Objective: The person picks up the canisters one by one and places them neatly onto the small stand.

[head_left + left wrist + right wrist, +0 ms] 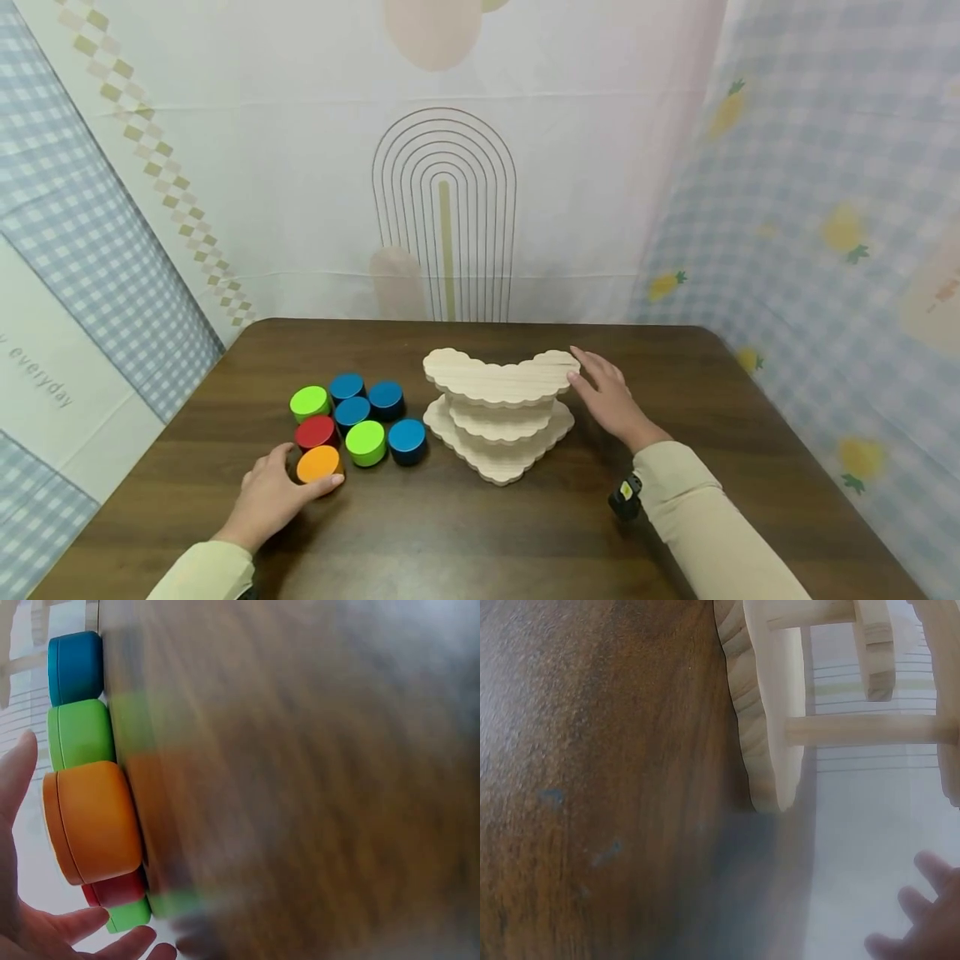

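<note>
As left hand surrounds orange cylinder, right hand beside wooden stand

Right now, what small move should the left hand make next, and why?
I'd probably close the left hand gently on the orange cylinder: its thumb and fingers are spread around it, seemingly not yet gripping, while the right hand is at the wooden stand's edge.

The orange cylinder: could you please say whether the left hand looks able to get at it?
Probably yes: the left hand is spread close beside the orange cylinder, with nothing visible between them.
</note>
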A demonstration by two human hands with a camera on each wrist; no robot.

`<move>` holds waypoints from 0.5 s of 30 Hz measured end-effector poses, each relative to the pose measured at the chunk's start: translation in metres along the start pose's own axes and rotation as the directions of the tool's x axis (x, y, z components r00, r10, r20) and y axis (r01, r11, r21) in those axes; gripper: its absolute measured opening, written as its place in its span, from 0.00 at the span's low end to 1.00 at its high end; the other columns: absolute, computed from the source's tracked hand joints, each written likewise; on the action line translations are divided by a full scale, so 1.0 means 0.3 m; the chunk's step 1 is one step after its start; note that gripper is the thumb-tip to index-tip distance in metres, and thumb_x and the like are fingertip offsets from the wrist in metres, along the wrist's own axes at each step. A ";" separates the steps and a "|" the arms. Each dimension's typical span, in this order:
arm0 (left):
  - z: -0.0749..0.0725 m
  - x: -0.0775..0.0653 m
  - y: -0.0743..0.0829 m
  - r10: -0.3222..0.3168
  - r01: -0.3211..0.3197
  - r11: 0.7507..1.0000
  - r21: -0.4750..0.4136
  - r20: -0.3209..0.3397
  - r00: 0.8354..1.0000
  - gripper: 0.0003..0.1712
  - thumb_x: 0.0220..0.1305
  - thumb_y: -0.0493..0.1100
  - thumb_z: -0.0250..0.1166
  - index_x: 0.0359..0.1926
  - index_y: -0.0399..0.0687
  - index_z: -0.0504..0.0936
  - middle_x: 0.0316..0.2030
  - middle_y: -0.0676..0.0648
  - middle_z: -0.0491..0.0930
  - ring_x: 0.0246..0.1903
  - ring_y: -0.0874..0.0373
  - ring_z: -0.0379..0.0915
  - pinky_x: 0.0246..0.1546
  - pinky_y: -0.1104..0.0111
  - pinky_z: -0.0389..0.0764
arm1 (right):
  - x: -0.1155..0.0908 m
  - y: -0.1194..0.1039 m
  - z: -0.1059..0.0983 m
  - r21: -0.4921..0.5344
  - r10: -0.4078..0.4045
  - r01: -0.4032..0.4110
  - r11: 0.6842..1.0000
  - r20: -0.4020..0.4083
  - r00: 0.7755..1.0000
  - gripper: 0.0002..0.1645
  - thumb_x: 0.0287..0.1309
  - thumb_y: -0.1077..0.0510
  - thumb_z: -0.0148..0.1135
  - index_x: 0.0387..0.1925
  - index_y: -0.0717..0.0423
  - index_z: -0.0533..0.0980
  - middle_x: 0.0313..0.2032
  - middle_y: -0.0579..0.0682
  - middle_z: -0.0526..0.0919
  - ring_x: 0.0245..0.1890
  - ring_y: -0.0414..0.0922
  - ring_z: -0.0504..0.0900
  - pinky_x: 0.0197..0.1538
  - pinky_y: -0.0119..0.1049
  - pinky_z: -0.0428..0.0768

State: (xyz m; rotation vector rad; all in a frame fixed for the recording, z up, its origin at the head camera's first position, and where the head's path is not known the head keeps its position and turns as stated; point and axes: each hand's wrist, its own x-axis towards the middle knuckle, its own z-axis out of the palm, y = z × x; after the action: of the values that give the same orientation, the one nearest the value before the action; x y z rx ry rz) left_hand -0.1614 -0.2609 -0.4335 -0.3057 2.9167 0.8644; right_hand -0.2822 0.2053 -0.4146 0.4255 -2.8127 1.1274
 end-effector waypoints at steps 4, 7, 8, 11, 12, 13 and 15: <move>0.010 0.010 0.011 0.003 -0.003 1.000 0.020 -0.003 1.000 0.65 0.47 0.75 0.64 0.66 0.24 0.58 0.60 0.21 0.60 0.56 0.26 0.57 0.53 0.36 0.64 | -0.003 0.003 -0.005 0.014 -0.007 0.007 1.000 -0.008 1.000 0.35 0.73 0.40 0.39 0.74 0.50 0.54 0.72 0.63 0.51 0.71 0.67 0.42 0.63 0.72 0.45; 0.014 0.014 0.016 -0.006 0.006 0.999 0.032 -0.002 1.000 0.64 0.47 0.75 0.65 0.65 0.24 0.59 0.59 0.21 0.62 0.55 0.27 0.57 0.53 0.37 0.64 | -0.004 0.003 -0.006 0.022 -0.010 0.010 1.000 -0.009 1.000 0.35 0.73 0.40 0.40 0.74 0.49 0.54 0.72 0.63 0.51 0.71 0.67 0.42 0.63 0.72 0.46; 0.013 0.014 0.017 -0.011 0.011 0.999 0.033 -0.003 1.000 0.64 0.47 0.75 0.65 0.65 0.24 0.60 0.59 0.21 0.62 0.55 0.27 0.57 0.52 0.38 0.65 | -0.003 0.002 -0.006 0.020 -0.013 0.013 1.000 -0.007 1.000 0.35 0.73 0.40 0.40 0.74 0.49 0.54 0.72 0.63 0.51 0.71 0.67 0.42 0.63 0.72 0.46; 0.012 0.013 0.017 -0.025 0.025 0.999 0.027 -0.004 1.000 0.64 0.45 0.74 0.67 0.64 0.25 0.61 0.58 0.21 0.63 0.53 0.28 0.58 0.49 0.38 0.66 | -0.001 -0.002 -0.003 0.022 -0.018 0.018 1.000 -0.007 1.000 0.34 0.73 0.41 0.40 0.74 0.50 0.54 0.72 0.63 0.51 0.71 0.67 0.42 0.63 0.72 0.46; 0.012 0.013 0.015 -0.028 0.028 0.999 0.023 -0.003 1.000 0.64 0.44 0.74 0.68 0.64 0.26 0.61 0.58 0.22 0.62 0.52 0.28 0.58 0.49 0.38 0.67 | 0.000 -0.004 -0.001 0.023 -0.018 0.019 1.000 -0.007 1.000 0.34 0.73 0.41 0.40 0.74 0.50 0.54 0.72 0.64 0.51 0.71 0.67 0.42 0.63 0.72 0.46; 0.012 0.013 0.013 -0.029 0.029 0.999 0.020 -0.002 1.000 0.64 0.44 0.73 0.69 0.64 0.26 0.61 0.58 0.22 0.62 0.52 0.28 0.58 0.48 0.38 0.67 | 0.001 -0.005 0.000 0.024 -0.019 0.019 1.000 -0.006 1.000 0.34 0.73 0.41 0.40 0.74 0.50 0.55 0.72 0.64 0.51 0.71 0.68 0.42 0.63 0.72 0.46; 0.013 0.013 0.006 -0.029 0.029 0.999 0.014 -0.002 1.000 0.63 0.43 0.72 0.70 0.64 0.26 0.62 0.58 0.22 0.63 0.52 0.29 0.58 0.48 0.39 0.67 | 0.002 -0.008 0.004 0.030 -0.017 0.017 0.999 -0.004 1.000 0.34 0.74 0.42 0.40 0.74 0.50 0.55 0.72 0.64 0.51 0.71 0.67 0.43 0.63 0.71 0.46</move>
State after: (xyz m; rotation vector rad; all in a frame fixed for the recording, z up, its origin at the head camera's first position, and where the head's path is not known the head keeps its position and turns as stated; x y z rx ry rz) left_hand -0.1655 -0.2581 -0.4364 -0.3466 2.9115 0.8398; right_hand -0.2821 0.2027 -0.4137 0.4484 -2.7864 1.1675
